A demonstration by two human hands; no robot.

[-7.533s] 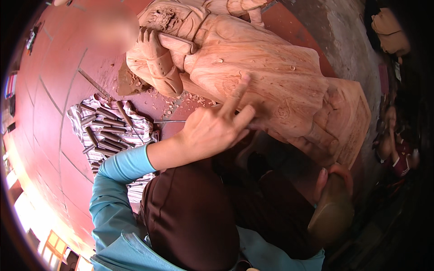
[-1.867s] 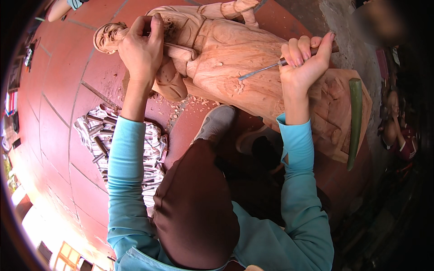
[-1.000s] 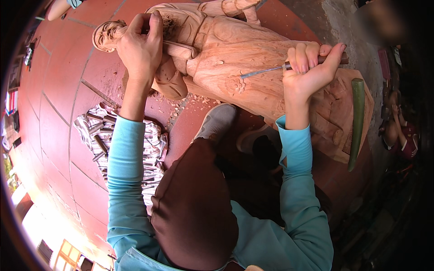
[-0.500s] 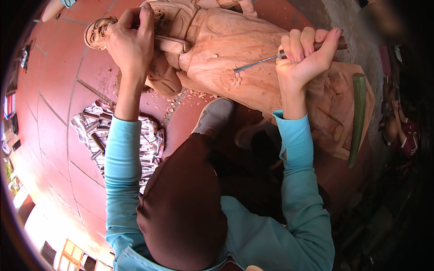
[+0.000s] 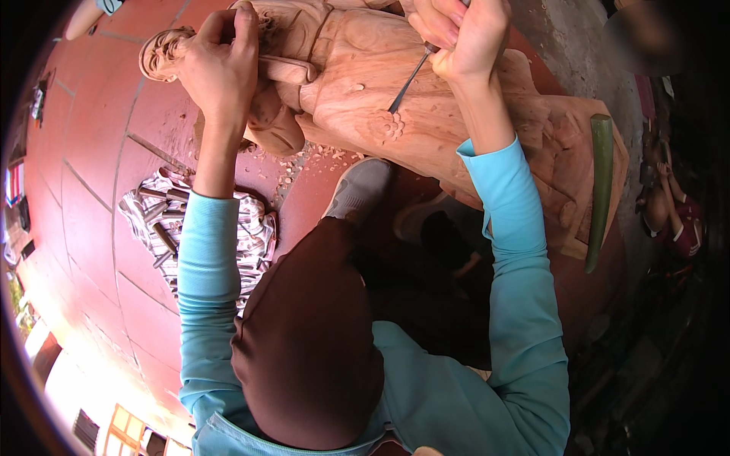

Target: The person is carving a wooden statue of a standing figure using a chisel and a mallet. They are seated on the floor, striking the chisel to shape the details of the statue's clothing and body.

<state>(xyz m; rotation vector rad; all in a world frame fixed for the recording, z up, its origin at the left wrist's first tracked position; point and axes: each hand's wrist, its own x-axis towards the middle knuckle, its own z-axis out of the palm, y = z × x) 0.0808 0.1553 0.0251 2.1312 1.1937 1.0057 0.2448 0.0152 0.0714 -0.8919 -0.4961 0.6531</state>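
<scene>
The right hand is clenched round a chisel, its blade slanting down-left from the fist so the tip bites the wooden statue just below the knuckles, by a small carved flower. The left hand is curled tight over the statue's shoulder, w/ the carved head just left of it — prob. bracing the piece against the cut. Below the left forearm, a cloth holds spare carving tools within reach, wood chips between it and the statue — red tiled floor beneath.

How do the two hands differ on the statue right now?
The left hand grips the statue bare, near its head; the right hand holds a chisel over the torso. The left arm reaches far out; the right one is raised nearer the middle. Both wear blue sleeves.
</scene>
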